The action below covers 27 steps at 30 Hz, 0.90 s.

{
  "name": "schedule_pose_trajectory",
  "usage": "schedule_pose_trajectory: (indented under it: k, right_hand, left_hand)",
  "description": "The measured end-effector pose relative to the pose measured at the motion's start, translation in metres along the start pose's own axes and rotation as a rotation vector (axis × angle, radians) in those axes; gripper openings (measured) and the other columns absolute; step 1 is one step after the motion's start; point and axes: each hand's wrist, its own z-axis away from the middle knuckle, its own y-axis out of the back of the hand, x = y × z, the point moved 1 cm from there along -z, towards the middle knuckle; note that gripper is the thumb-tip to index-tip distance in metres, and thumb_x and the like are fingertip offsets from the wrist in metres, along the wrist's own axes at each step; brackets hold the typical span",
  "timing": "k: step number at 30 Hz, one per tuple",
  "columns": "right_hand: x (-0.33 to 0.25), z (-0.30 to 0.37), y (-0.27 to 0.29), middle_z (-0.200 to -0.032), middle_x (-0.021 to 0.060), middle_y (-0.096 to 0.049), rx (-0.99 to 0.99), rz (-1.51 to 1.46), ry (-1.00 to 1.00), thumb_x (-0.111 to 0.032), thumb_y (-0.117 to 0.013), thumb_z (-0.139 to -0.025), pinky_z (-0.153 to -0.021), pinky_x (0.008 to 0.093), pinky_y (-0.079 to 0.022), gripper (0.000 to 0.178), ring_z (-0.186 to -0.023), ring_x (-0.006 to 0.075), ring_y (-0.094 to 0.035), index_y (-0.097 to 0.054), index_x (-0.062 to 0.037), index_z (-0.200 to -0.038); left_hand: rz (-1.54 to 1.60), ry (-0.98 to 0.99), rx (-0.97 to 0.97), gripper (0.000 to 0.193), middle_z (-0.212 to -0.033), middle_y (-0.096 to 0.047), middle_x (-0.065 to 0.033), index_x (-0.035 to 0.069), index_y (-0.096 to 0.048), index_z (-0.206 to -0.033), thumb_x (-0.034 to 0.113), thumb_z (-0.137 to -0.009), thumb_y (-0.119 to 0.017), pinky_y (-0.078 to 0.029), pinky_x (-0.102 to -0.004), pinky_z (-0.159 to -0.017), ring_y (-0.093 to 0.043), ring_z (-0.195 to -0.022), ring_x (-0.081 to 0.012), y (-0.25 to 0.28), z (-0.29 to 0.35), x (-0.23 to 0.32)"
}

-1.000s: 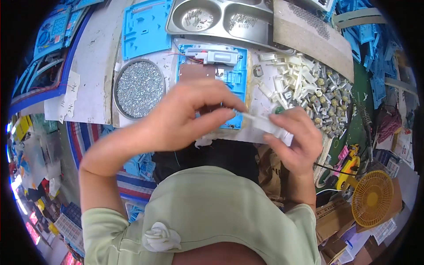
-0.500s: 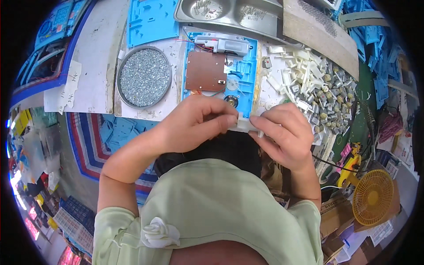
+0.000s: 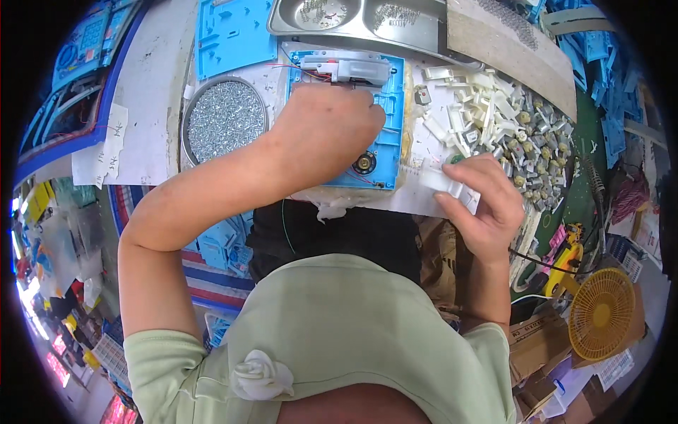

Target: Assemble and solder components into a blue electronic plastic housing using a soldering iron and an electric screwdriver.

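A blue plastic housing (image 3: 393, 141) lies in front of me on the bench, with a grey-white module (image 3: 360, 71) along its far edge and a round speaker (image 3: 365, 162) near its near edge. My left hand (image 3: 328, 131) is over the middle of the housing, its fingers curled downward. Its fingertips and whatever they grip are hidden beneath it, and the brown board is covered too. To the right of the housing, my right hand (image 3: 487, 201) pinches a small white plastic part (image 3: 436, 178) between thumb and fingers, low over the bench edge.
On the left stands a round tray of screws (image 3: 224, 120). Right of the housing are heaped white plastic parts (image 3: 487, 106) and small metal motors (image 3: 540, 134). A steel tray (image 3: 360, 32) with springs and a blue panel (image 3: 235, 39) lie at the back. A yellow fan (image 3: 600, 314) sits lower right.
My left hand has let go of the white plastic part and moved forward over the housing. The right hand, still gripping the part, has shifted right.
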Motion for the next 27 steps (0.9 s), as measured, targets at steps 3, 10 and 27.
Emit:
schedule_pose_trajectory:
  k: [3,10,27]
  right_hand:
    - [0.003,-0.002,-0.005,-0.095,0.0125,-0.071,0.024,0.082,-0.064,0.0,-0.084,-0.071,-0.081,0.037,-0.049,0.034,-0.086,0.0264,-0.064,-0.073,0.0024,-0.103]
    - [0.009,-0.045,-0.032,-0.093,0.009,-0.065,-0.076,0.358,0.156,-0.005,-0.085,-0.066,-0.08,0.0395,-0.048,0.035,-0.091,0.0291,-0.059,-0.073,-0.0049,-0.098]
    - [0.027,-0.06,-0.052,-0.09,0.0062,-0.064,-0.195,0.255,0.113,-0.013,-0.082,-0.072,-0.079,0.0389,-0.049,0.021,-0.091,0.0298,-0.057,-0.07,-0.0082,-0.088]
  left_hand:
    - [0.194,0.038,0.226,0.01,-0.08,-0.063,-0.0059,0.004,-0.067,-0.087,0.008,-0.081,-0.074,-0.051,-0.0351,-0.062,-0.063,-0.068,-0.0226,0.002,0.008,-0.005]
    - [0.7,0.395,0.397,0.007,-0.076,-0.061,-0.0039,0.001,-0.07,-0.091,0.003,-0.085,-0.075,-0.044,-0.0247,-0.055,-0.054,-0.06,-0.0087,-0.002,0.025,-0.006]
    - [0.698,0.366,0.41,0.009,-0.072,-0.06,-0.0042,0.003,-0.069,-0.089,0.002,-0.083,-0.076,-0.044,-0.0282,-0.055,-0.056,-0.062,-0.0158,-0.008,0.025,-0.002]
